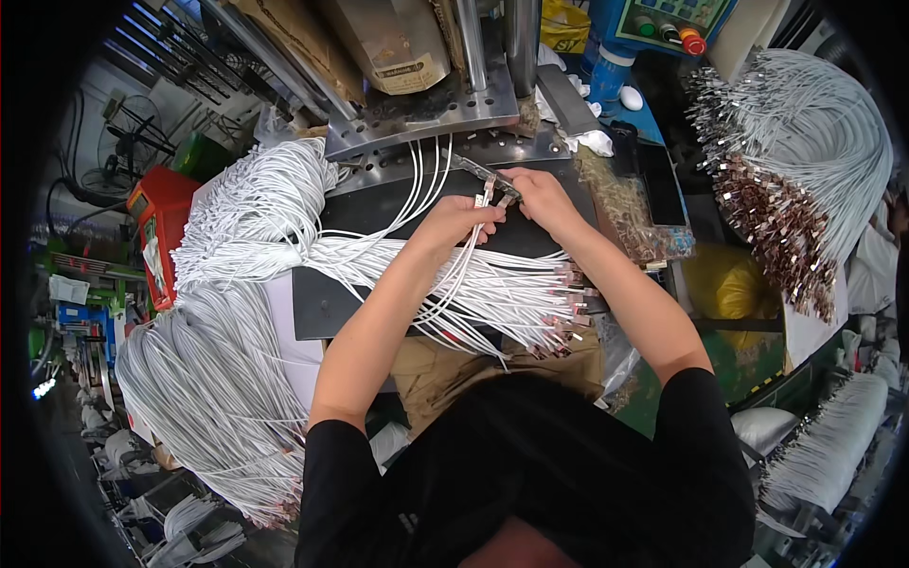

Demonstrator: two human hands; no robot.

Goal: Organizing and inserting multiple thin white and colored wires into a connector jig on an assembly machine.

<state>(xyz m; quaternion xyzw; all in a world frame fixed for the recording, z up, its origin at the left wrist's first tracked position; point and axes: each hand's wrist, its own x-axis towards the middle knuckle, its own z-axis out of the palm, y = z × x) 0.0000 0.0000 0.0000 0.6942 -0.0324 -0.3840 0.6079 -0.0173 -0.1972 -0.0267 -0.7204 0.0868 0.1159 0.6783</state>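
My left hand (458, 220) is closed round white cables (464, 257) near their metal-ended plugs (485, 196). Those plugs meet a narrow dark metal bar (481, 170), which slants in front of the press. My right hand (543, 201) pinches the near right end of this bar, its fingertips partly hidden. A few cables (417, 180) loop up from the bar's far side and bend back to the left. Below both hands, a bundle of white cables (426, 270) lies across a black work surface (317, 308), its plug ends fanned to the right.
The press's steel plate (426, 123) and posts (524, 57) stand just beyond my hands. Big coils of white cable (208, 379) fill the left side, and another coil (814, 142) is at the right. A control box (672, 24) with buttons sits at the back right.
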